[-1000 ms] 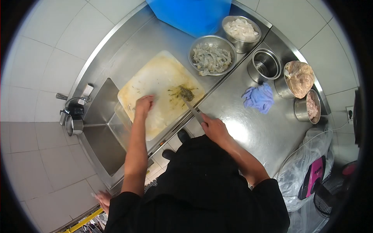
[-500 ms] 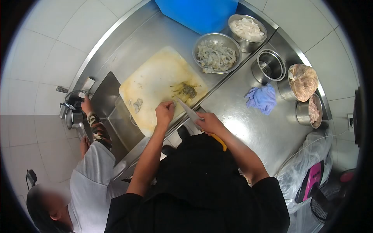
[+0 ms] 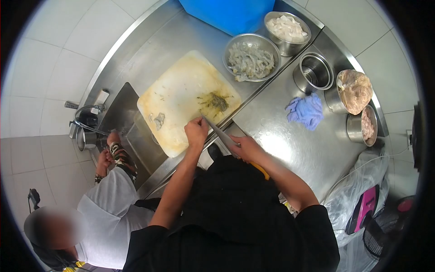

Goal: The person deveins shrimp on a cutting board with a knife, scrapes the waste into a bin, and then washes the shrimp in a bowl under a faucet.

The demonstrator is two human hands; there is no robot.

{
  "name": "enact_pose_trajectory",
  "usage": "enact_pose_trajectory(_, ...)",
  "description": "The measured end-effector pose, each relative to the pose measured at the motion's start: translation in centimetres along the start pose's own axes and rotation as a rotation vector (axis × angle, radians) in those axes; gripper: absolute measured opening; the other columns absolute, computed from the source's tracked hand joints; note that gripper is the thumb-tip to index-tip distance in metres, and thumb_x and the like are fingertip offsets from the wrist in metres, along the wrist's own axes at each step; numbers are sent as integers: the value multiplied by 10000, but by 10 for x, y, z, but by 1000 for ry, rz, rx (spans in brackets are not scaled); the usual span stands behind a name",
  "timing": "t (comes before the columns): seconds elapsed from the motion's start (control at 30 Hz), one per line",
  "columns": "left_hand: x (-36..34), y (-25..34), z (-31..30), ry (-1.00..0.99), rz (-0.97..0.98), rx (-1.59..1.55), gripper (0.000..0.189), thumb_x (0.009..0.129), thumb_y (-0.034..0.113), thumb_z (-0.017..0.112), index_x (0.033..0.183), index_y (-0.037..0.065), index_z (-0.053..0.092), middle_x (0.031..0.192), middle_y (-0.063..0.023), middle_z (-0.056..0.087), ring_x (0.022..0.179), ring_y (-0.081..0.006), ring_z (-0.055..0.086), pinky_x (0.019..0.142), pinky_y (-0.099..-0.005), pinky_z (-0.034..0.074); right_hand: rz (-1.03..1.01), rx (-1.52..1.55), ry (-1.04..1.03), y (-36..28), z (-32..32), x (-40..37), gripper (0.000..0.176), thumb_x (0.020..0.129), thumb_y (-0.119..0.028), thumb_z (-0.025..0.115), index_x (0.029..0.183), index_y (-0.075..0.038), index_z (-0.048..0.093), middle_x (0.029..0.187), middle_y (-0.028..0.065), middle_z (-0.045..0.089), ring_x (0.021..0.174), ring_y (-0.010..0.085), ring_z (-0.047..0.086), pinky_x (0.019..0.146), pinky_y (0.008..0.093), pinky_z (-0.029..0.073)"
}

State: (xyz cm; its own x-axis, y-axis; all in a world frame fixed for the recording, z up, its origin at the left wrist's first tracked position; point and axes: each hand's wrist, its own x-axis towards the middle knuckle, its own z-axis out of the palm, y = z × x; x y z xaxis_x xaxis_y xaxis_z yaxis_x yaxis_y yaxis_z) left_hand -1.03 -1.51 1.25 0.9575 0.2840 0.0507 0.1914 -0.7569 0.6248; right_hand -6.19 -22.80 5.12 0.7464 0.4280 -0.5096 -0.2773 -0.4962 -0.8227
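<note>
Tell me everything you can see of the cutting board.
The cutting board is a white rounded-corner slab, plastic-looking, stained yellow over most of its face. It lies flat on the steel counter, partly over the sink. A dark greenish scrap pile and a small pale piece lie on it. The left hand touches its near edge beside the knife.

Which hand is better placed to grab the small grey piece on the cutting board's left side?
Left, likely: the left hand sits nearer the small grey piece; the right hand grips the long steel knife.
</note>
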Motion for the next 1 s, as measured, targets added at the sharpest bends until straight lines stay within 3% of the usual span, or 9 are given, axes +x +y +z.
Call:
enact_pose_trajectory(0.13,-2,-5,6,97,41,0,187,788,169,604,812,5,692,651,-193,627,583,-321,638,583,-372,496,46,-14,-55,7,-5,-20,467,879,-221,547,1339,-172,489,595,77,595,413,138,535,421,286,470)
enact_pose_trajectory(0.2,-2,-6,5,73,29,22,187,788,168,604,820,7,694,659,-192,632,592,-318,642,587,-370,498,26,-26,39,9,-4,-26,429,854,-194,558,1279,-137,544,638,158,629,497,242,612,503,384,505)
enact_pose_trajectory(0.23,-2,-5,4,50,19,45,186,789,168,605,828,9,695,667,-192,636,601,-316,647,591,-369,501,28,-25,41,17,0,-23,429,854,-194,558,1279,-137,544,638,158,629,497,242,612,503,384,505)
enact_pose_trajectory(0.3,-3,-2,3,42,-1,35,188,788,166,609,841,9,697,680,-193,642,613,-311,653,598,-366,504,-367,-321,305,36,11,-11,397,855,-188,547,1245,-118,554,692,187,642,593,301,642,560,439,511)
enact_pose_trajectory(0.4,-3,2,1,34,-36,26,193,785,160,615,866,6,700,706,-195,653,634,-300,664,612,-358,510,-265,-476,292,28,18,-9,414,835,-132,526,1245,-69,530,717,203,641,665,350,644,614,497,502)
enact_pose_trajectory(0.6,-4,-4,4,67,-43,-20,200,783,153,618,886,3,704,728,-192,666,648,-279,673,626,-344,517,-146,-626,388,10,12,-17,492,791,-55,498,1277,10,474,672,202,629,637,367,640,581,486,508)
enact_pose_trajectory(0.77,-5,-2,4,60,-68,-47,210,788,158,619,905,4,701,738,-193,667,651,-284,670,630,-347,515,-210,-679,508,16,21,-15,402,848,-88,489,1247,-38,483,580,165,599,526,348,613,485,454,497)
enact_pose_trajectory(0.83,-7,2,4,135,-55,-85,174,772,161,616,783,-4,669,661,-172,641,611,-328,627,607,-409,495,-206,-677,506,10,20,-16,407,849,-86,487,1253,-34,476,578,164,596,523,350,611,481,458,494)
enact_pose_trajectory(1.0,-10,-4,9,99,5,91,185,748,189,645,754,4,645,719,-155,657,701,-326,631,667,-423,491,-277,-611,489,15,23,1,403,858,-93,479,1256,-35,466,615,164,606,575,349,615,525,440,497)
